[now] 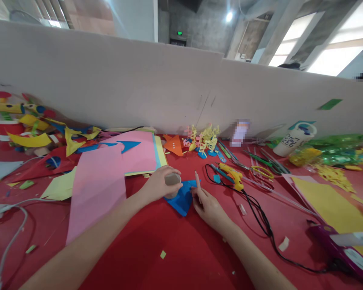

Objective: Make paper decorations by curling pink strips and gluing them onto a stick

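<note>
My left hand (160, 183) is wrapped round a short greyish-brown cylinder (172, 180) that looks like a paper cup or tube, tilted over the blue paper. Beneath it lies a pointed piece of blue craft paper (183, 203), one corner toward me. At the right edge of this paper, my right hand (208, 205) has its fingers curled in against it, with the index finger raised. Part of the contact is hidden behind the fingers. A pink sheet (98, 189) lies left of my left hand.
A yellow glue gun (234, 176) with a black cord lies right of my hands. Farther right are scissors (261, 171), a white bottle (293, 141), yellow paper (335, 201) and a purple tool (335, 245). Coloured paper models (24, 121) crowd the left. A white partition (139, 84) stands behind.
</note>
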`<action>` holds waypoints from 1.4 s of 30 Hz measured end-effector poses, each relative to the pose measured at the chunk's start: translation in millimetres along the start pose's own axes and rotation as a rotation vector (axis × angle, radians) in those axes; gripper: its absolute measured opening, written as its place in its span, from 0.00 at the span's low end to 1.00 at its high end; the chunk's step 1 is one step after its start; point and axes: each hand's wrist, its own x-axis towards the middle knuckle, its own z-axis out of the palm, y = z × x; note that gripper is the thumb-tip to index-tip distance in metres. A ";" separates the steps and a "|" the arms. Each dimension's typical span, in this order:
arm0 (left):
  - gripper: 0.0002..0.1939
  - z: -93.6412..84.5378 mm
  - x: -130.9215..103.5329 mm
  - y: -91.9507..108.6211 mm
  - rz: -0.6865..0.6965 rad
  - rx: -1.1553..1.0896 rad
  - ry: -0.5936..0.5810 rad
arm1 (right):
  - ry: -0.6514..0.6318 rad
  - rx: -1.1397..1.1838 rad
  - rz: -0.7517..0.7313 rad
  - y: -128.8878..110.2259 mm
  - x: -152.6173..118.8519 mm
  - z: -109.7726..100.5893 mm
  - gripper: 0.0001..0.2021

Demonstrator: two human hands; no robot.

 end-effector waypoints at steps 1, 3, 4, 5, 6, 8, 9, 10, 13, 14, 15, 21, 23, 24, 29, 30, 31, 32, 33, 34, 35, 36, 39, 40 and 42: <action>0.13 1.6 -1.3 -0.4 -0.004 0.008 -0.008 | 0.002 -0.001 0.003 0.0 -0.1 0.3 0.10; 0.13 4.6 -3.2 -1.1 -0.002 0.026 -0.024 | 0.005 -0.006 0.008 0.3 -0.5 1.0 0.10; 0.13 5.9 -3.7 -1.4 0.005 0.034 -0.031 | 0.008 -0.009 0.007 0.4 -0.7 1.2 0.10; 0.13 6.8 -4.0 -1.6 0.013 0.040 -0.035 | 0.009 -0.013 0.004 0.3 -0.9 1.3 0.10; 0.13 7.4 -4.0 -1.8 0.019 0.044 -0.037 | 0.008 -0.015 0.002 -0.1 -1.0 1.2 0.10; 0.13 7.5 -3.3 -2.2 0.024 0.044 -0.044 | 0.006 -0.020 0.000 -1.5 -1.1 0.6 0.10; 0.13 7.3 -2.8 -2.5 0.024 0.040 -0.045 | 0.003 -0.022 0.001 -2.5 -1.1 0.1 0.11; 0.12 7.0 -2.3 -2.9 0.025 0.036 -0.046 | 0.000 -0.025 0.003 -3.4 -1.0 -0.4 0.11; 0.12 6.7 -1.2 -4.8 0.037 0.025 -0.050 | -0.001 -0.038 0.004 -5.2 -0.9 -1.7 0.10; 0.12 6.8 -1.0 -5.5 0.043 0.023 -0.053 | 0.001 -0.041 0.004 -5.5 -1.0 -1.9 0.10; 0.12 7.1 -1.0 -6.2 0.049 0.023 -0.056 | 0.003 -0.045 0.003 -5.5 -1.2 -1.8 0.10; 0.12 7.9 -3.5 -6.9 0.070 0.039 -0.058 | 0.012 -0.052 0.012 -5.9 -1.4 0.3 0.09; 0.11 7.5 -4.2 -6.3 0.072 0.040 -0.059 | 0.037 -0.022 0.016 -7.1 0.2 -2.9 0.08; 0.11 7.3 -4.3 -6.1 0.074 0.042 -0.063 | 0.064 0.001 0.023 -8.2 1.0 -6.4 0.08; 0.10 5.4 -3.5 -6.7 0.084 0.073 -0.108 | 0.286 0.157 0.105 -20.8 -1.0 -36.3 0.16; 0.10 4.8 -3.3 -6.7 0.090 0.081 -0.120 | 0.319 0.174 0.086 -25.2 -3.3 -41.4 0.18; 0.10 4.0 -3.1 -6.7 0.096 0.086 -0.131 | 0.344 0.175 0.049 -30.1 -6.1 -44.9 0.19; 0.09 3.1 -3.0 -6.4 0.102 0.090 -0.142 | 0.355 0.162 -0.005 -35.7 -9.1 -46.4 0.20; 0.09 2.3 -2.9 -6.0 0.107 0.092 -0.153 | 0.346 0.139 -0.070 -41.6 -12.0 -45.7 0.19; 0.09 1.5 -2.8 -5.4 0.110 0.091 -0.164 | 0.316 0.109 -0.145 -47.7 -14.5 -42.8 0.18; 0.09 0.8 -2.7 -4.8 0.111 0.089 -0.172 | 0.268 0.071 -0.225 -53.8 -16.3 -38.0 0.15; 0.09 0.3 -2.7 -4.1 0.110 0.088 -0.179 | 0.204 0.025 -0.304 -59.5 -17.1 -31.6 0.13; 0.08 -0.3 -2.4 -2.6 0.104 0.089 -0.185 | 0.054 -0.175 -0.459 -71.8 -12.7 -7.3 0.10; 0.08 -0.3 -2.3 -2.3 0.101 0.091 -0.184 | 0.043 -0.237 -0.474 -73.9 -9.2 0.9 0.10; 0.08 -0.5 -2.1 -1.8 0.099 0.095 -0.182 | 0.053 -0.340 -0.504 -75.6 -0.7 15.4 0.11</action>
